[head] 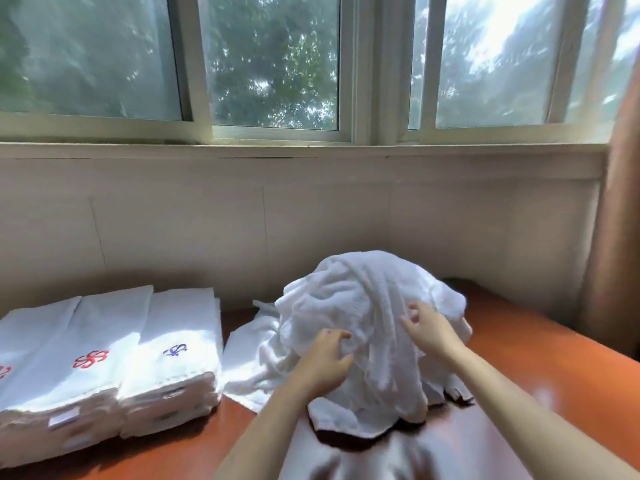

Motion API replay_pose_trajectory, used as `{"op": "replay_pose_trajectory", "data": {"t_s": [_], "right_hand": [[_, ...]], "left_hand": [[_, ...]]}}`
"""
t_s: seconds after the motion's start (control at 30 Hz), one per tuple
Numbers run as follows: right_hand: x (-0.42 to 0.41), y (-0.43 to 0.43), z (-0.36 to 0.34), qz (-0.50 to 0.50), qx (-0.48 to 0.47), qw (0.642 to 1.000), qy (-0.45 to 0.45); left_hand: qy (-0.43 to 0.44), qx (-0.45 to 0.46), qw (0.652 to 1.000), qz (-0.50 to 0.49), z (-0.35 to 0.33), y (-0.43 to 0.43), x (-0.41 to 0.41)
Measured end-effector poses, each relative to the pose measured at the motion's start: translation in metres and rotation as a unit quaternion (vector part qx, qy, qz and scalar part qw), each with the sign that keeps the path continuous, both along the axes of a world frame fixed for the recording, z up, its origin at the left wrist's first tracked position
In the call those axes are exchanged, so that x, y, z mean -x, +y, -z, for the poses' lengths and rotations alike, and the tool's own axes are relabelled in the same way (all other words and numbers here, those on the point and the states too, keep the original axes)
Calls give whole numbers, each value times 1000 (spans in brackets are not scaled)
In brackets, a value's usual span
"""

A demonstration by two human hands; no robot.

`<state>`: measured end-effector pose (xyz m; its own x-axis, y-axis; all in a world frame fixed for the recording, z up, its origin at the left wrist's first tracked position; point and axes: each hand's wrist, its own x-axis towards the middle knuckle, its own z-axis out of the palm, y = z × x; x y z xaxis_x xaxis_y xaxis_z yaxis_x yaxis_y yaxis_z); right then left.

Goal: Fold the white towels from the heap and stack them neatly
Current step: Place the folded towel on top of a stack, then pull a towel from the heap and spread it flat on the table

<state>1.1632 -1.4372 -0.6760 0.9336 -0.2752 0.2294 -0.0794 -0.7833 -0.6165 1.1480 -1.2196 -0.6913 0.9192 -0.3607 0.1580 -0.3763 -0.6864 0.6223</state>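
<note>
Working the next towel loose from the heap (363, 289).

The orange table (536, 368) carries everything. The heap of white towels sits mid-right, near you, piled high, so one towel has to be teased free. The folded stacks (104, 341) lie on the left, logos up, probably kept apart from the heap to stay neat. Your left hand (325, 363) curls into a fold low on the heap's near side and grips it. Your right hand (431, 329) hooks its fingertips in higher up; I cannot tell whether it has actually pinched cloth.
</note>
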Motion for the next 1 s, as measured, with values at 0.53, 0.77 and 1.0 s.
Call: {"op": "replay_pose_trajectory", "data": {"t_s": [0.53,0.77,1.0], "right_hand": [[21,21,-2,-19,-224,972,-71],[85,38,-29,-183,-265,947,-5],[132,44,-8,-249,-153,955,57]], "left_hand": [[197,282,939,-13,23,-45,13],[340,468,813,64,-29,-54,53],[202,435,876,-55,-41,-27,82]]}}
